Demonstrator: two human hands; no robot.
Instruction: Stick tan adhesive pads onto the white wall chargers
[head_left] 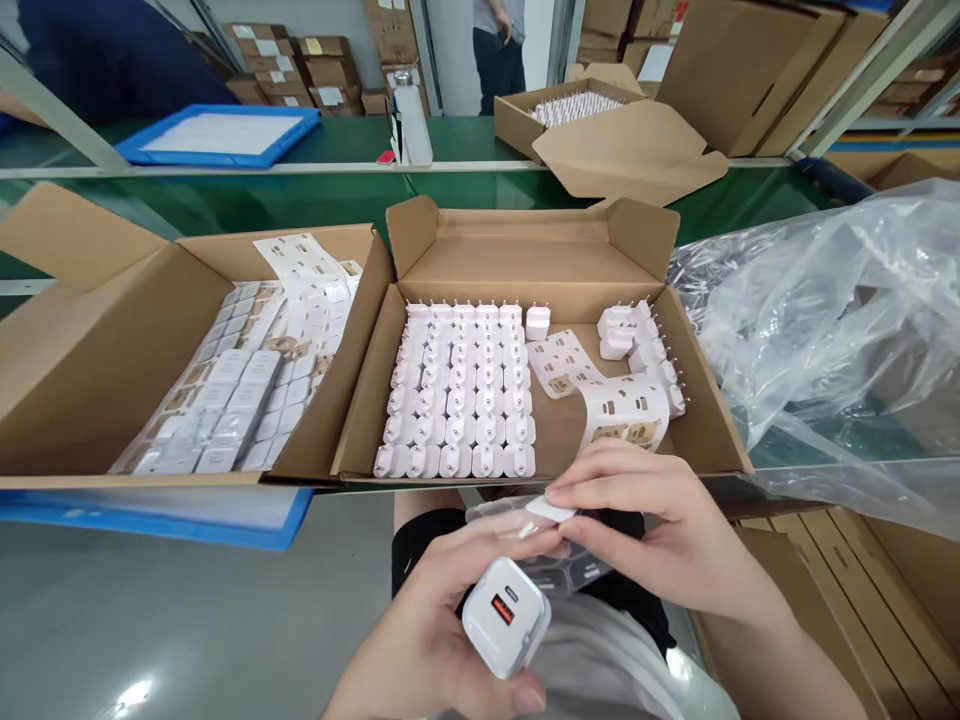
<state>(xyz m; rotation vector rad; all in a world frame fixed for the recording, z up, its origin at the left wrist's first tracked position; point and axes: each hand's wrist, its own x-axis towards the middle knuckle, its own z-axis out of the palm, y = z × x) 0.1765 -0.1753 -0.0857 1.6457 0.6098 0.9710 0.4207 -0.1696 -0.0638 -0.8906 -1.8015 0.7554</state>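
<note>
My left hand is wrapped round a white charger, whose end with a red USB port and a smaller port faces me. In the fingertips of my right hand is a small flat white piece, pinched close to the left fingers. A clear sheet with rounded outlines lies under both hands, over the lap. Just beyond stands an open cardboard box with rows of white chargers, prongs up. A curled strip of punched label backing rests inside it, beside a smaller charger group.
At left, another open box holds bagged white pieces and label sheets. Clear plastic bags heap at right. A shelf behind carries a blue-framed tray, a bottle and a box of chargers. Two people are partly visible beyond.
</note>
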